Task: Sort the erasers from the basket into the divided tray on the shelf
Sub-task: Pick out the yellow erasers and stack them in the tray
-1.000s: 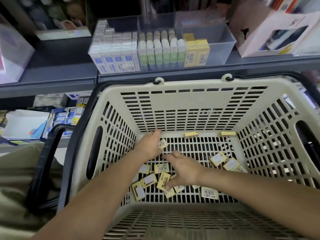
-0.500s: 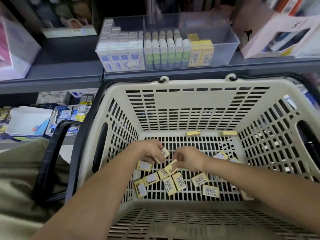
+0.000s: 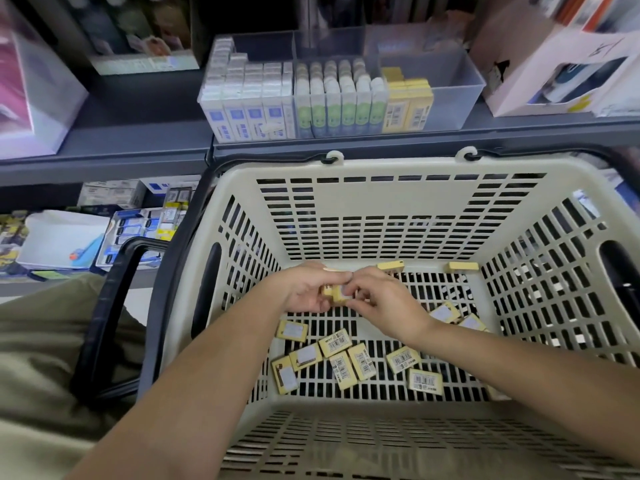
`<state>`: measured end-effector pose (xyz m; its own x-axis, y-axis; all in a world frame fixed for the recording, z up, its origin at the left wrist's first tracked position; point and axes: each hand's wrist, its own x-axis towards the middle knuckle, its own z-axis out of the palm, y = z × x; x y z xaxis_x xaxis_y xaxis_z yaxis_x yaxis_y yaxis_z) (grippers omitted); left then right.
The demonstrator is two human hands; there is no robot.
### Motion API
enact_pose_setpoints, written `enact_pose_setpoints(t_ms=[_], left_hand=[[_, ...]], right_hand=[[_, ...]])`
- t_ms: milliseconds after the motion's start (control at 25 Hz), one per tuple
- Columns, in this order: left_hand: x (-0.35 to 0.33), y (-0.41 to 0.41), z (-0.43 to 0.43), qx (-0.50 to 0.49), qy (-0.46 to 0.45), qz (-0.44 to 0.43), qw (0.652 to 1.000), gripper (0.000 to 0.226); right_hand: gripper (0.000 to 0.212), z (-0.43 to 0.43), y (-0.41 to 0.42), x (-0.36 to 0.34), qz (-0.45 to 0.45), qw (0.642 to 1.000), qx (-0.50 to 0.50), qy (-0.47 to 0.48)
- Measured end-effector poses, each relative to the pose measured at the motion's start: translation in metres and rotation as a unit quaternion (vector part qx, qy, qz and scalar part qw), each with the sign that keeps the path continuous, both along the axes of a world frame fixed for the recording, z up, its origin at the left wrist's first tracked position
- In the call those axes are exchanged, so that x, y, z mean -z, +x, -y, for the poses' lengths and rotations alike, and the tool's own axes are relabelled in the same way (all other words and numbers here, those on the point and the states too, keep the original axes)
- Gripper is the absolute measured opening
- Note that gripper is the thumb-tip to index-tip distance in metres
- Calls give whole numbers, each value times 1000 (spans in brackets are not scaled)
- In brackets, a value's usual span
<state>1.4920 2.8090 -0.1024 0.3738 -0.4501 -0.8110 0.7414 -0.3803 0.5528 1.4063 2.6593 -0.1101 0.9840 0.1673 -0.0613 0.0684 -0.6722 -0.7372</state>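
Yellow erasers (image 3: 334, 293) are pinched by left hand (image 3: 304, 289) and right hand (image 3: 381, 303); judged light, firm, best gripped across flat faces; divided tray (image 3: 460, 98) at twelve o'clock.

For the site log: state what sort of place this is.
Probably a stationery shop aisle: a beige slotted plastic shopping basket, a stocked clear divided plastic tray on a grey metal shelf, and small yellow barcoded erasers loose in the basket.
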Motion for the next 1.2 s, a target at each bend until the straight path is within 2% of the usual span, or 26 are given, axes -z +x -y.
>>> enact_pose_setpoints(t_ms=[120, 240, 280, 360, 440, 520, 600, 680, 760, 920, 1080, 1200], left_hand=[[4, 3, -13, -51, 14, -9, 999, 21], [7, 5, -19, -102, 19, -3, 995, 34], [8, 5, -19, -101, 21, -2, 995, 34], [10, 4, -19, -97, 20, -5, 995, 33], [12, 5, -20, -99, 23, -5, 995, 36], [15, 6, -19, -95, 42, 8, 995, 40], [16, 7, -16, -98, 48, 13, 994, 39], [15, 5, -9, -99, 10, -10, 995, 32], [14, 3, 0, -95, -42, -35, 994, 27], [16, 3, 4, -91, -77, -40, 992, 35], [15, -1, 5, -54, -82, -37, 994, 40], [13, 4, 0, -112, -57, -31, 992, 30]], right_hand=[[20, -2, -3, 8, -70, 997, -10, -43], [48, -9, -12, 22, -162, 968, -124, -144], [46, -13, -14, 25, -162, 962, -147, -162], [27, -17, -16, 28, -145, 963, -157, -167], [18, -15, -15, 28, -159, 971, -127, -127], [20, -7, -12, 24, -178, 982, -35, -44], [22, 1, -3, 17, -151, 985, 81, 13], [22, 6, 6, 11, -117, 981, 146, 48], [25, 6, 10, 6, -99, 983, 143, 66], [28, 4, 8, 6, -104, 986, 104, 76], [31, 6, 11, 4, -107, 985, 96, 101], [30, 10, 6, 4, -118, 990, 46, 58]])
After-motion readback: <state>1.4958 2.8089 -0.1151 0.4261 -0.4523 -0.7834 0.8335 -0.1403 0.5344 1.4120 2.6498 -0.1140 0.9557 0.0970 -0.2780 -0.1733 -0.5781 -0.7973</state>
